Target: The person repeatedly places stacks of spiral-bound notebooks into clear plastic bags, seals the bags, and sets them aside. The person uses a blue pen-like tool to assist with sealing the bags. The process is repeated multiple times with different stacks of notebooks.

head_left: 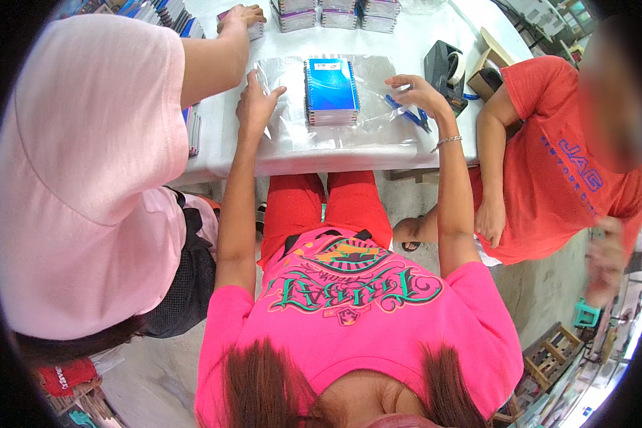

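Note:
A spiral-bound stack of blue notebooks (332, 87) lies near the middle of a transparent plastic sheet (285, 123) on the white table. My left hand (256, 105) is at the sheet's left edge, thumb and fingers apart. Over on the right side of the sheet, my right hand (419, 95) hovers with its fingers stretched and loosely spread. I cannot tell whether either hand touches the film. Just under the right hand lies a blue-handled cutting tool (411, 114), partly covered by that hand.
A black tape dispenser (445, 75) stands right of the sheet, beside an open cardboard box (489, 60). Wrapped notebook bundles (339, 17) line the far side. At left, a co-worker in pink (93, 171) reaches over a bundle; another in red (560, 157) sits at right.

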The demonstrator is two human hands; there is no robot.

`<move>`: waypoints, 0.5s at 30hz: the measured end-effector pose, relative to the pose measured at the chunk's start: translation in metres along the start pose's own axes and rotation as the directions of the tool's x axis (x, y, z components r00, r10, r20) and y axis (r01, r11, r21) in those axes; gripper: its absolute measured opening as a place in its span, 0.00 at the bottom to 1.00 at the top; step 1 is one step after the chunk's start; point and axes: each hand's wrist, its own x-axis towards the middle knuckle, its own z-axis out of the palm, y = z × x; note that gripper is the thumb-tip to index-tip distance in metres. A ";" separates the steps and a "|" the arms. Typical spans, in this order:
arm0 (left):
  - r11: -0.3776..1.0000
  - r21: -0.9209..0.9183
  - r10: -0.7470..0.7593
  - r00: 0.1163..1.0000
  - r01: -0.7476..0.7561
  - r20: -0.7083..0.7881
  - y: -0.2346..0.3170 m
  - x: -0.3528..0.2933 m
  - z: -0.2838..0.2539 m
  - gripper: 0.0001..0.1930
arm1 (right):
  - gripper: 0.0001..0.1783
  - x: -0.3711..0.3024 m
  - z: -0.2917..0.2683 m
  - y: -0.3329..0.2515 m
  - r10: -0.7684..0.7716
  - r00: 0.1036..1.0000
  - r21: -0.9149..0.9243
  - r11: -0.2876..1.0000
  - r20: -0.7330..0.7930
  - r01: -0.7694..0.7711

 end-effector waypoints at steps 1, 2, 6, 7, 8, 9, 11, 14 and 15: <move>0.999 0.051 0.015 0.999 -0.013 -0.047 -0.001 0.003 0.006 0.39 | 0.21 0.003 -0.001 0.003 0.060 0.998 0.080 0.995 -0.024 -0.058; 0.994 0.103 0.034 0.995 -0.024 -0.095 -0.003 0.005 0.011 0.39 | 0.20 0.006 0.000 0.000 0.119 0.992 0.161 0.981 -0.044 -0.111; 0.989 -0.150 -0.003 0.999 0.008 0.038 -0.010 0.010 0.013 0.37 | 0.38 0.014 0.004 0.005 0.184 0.967 0.299 0.946 -0.175 -0.126; 0.956 -0.272 -0.071 0.987 0.109 0.146 -0.007 0.011 0.011 0.35 | 0.41 0.013 0.008 0.004 0.204 0.952 0.324 0.938 -0.228 -0.124; 0.900 -0.375 -0.127 0.958 0.220 0.256 -0.006 0.009 0.007 0.34 | 0.50 0.013 0.010 -0.001 0.226 0.947 0.336 0.931 -0.229 -0.141; 0.879 -0.416 -0.119 0.951 0.234 0.284 -0.008 0.009 0.006 0.31 | 0.49 0.011 0.013 -0.006 0.239 0.945 0.322 0.933 -0.224 -0.160; 0.829 -0.494 -0.092 0.935 0.262 0.342 -0.008 0.008 0.005 0.25 | 0.48 0.007 0.016 -0.012 0.270 0.937 0.292 0.935 -0.222 -0.200; 0.907 -0.401 0.028 0.935 0.125 0.353 0.002 0.010 0.000 0.19 | 0.41 0.011 0.017 -0.005 0.218 0.955 0.355 0.925 -0.199 -0.137; 0.912 -0.397 0.031 0.946 0.106 0.322 0.008 0.009 -0.001 0.19 | 0.37 0.011 0.015 -0.006 0.210 0.966 0.378 0.915 -0.151 -0.140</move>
